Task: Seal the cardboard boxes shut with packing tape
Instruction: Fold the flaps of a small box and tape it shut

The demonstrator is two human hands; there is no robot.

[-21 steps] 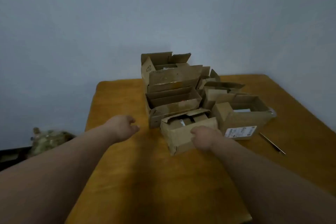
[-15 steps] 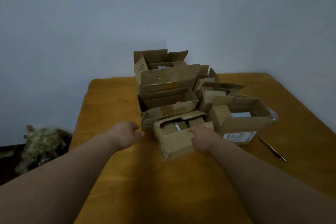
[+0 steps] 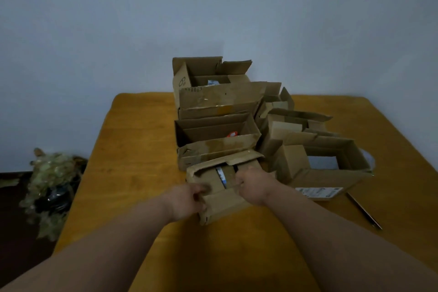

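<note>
Nearest cardboard box (image 3: 222, 204), flaps ajar, between left hand (image 3: 187, 201) and right hand (image 3: 253, 185).

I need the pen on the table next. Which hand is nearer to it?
Right. The right hand grips the small box, with the pen lying off to its right. The left hand grips the box's far side from the pen.

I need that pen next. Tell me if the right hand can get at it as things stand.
Probably yes, once it lets go. The pen lies bare on the table, right of the right hand, nothing over it. But that hand now grips the nearest box.
</note>
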